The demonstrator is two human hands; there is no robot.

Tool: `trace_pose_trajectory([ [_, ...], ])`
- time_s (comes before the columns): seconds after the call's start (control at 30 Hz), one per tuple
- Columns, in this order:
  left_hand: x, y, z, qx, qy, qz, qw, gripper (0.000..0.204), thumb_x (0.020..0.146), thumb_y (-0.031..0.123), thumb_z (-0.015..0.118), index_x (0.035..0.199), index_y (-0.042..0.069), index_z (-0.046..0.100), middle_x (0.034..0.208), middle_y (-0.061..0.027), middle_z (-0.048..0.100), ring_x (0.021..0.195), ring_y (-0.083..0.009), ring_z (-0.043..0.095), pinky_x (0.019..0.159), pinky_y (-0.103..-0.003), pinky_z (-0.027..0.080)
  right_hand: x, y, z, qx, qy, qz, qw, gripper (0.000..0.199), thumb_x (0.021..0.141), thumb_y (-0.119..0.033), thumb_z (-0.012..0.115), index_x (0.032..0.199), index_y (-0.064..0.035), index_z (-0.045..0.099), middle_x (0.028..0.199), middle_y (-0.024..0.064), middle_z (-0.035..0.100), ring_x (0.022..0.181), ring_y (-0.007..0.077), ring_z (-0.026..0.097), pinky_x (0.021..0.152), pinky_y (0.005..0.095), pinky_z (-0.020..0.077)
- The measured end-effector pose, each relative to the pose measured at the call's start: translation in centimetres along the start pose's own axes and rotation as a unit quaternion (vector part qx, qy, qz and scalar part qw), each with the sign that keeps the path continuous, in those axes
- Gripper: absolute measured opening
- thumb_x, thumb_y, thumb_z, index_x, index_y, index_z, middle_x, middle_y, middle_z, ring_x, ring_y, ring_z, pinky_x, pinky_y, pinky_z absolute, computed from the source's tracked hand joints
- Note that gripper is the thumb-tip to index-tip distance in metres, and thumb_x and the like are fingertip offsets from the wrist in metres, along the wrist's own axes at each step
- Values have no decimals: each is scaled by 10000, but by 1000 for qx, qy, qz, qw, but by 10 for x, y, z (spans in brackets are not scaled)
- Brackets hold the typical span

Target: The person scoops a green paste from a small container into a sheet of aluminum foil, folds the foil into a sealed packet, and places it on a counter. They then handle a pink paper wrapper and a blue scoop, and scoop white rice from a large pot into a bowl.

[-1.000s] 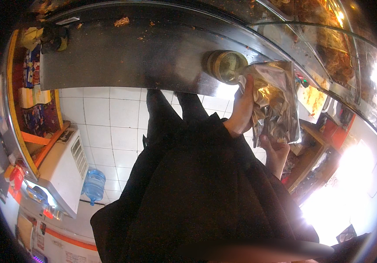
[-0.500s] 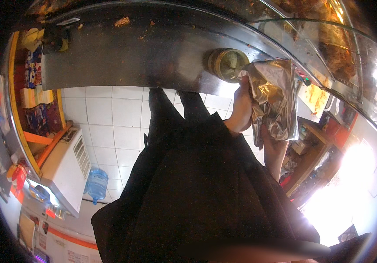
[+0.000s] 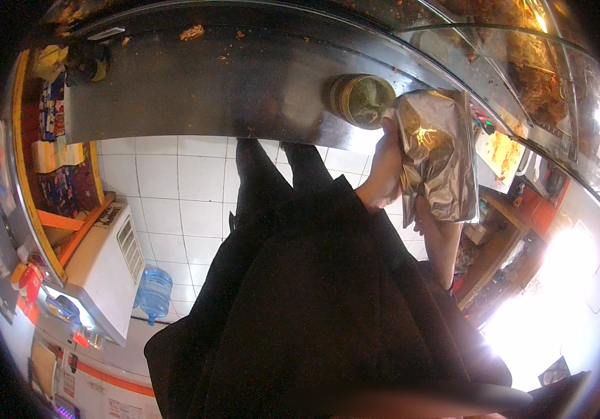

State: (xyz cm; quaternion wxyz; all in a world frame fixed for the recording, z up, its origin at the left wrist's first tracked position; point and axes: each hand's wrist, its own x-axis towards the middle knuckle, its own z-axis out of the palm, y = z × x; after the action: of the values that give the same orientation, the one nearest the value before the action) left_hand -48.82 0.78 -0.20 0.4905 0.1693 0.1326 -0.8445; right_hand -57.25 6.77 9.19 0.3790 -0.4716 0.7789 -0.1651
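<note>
Seemingly for support, a silvery bag (image 3: 439, 150) is gripped at its edge by the left hand (image 3: 383, 167) and met underneath by the right hand (image 3: 436, 229), whose closure cannot be told, at the right end of the steel counter (image 3: 209, 91), where a tub (image 3: 363, 101) is set, with floor tiles (image 3: 198, 179) below and glass panels (image 3: 541, 77) beyond it.

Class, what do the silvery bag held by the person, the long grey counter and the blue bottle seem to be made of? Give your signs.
Silvery bag: probably foil or metallised plastic, shiny; it creases and throws sharp glints.
Counter: likely metal, possibly stainless steel, smooth; a soft sheen shows on its surface.
Blue bottle: probably plastic, glossy and translucent; light shows through its tinted wall.
</note>
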Motion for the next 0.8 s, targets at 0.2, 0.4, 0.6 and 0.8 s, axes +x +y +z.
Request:
trace_pose_trajectory([
  [0.2,1,3,1,8,-1,-33,999,681,811,603,212,1226,75,327,1137,-110,484,1007,-225,514,849,-365,436,-5,-8,5,79,72,36,994,211,841,-173,501,862,37,512,615,69,508,472,121,488,401,232,387],
  [0.4,5,-2,-2,13,59,-42,997,522,853,478,355,1172,65,368,1060,-105,522,919,-211,557,783,-345,475,2,-32,20,44,91,47,994,190,851,-136,469,933,32,507,700,84,533,563,137,510,498,256,422],
  [0.6,1,12,8,-24,58,-53,997,328,822,259,517,1057,45,434,910,-92,548,767,-194,586,679,-328,508,7,-16,20,50,73,-7,996,244,841,-134,477,1027,23,503,784,97,555,698,160,521,614,288,436],
  [0.8,9,19,-10,-83,2,-124,989,290,821,258,519,1015,42,510,925,-96,583,806,-191,598,706,-332,509,10,16,8,-4,27,12,1000,263,816,-118,497,1037,24,492,787,106,554,696,165,513,609,290,431],
])
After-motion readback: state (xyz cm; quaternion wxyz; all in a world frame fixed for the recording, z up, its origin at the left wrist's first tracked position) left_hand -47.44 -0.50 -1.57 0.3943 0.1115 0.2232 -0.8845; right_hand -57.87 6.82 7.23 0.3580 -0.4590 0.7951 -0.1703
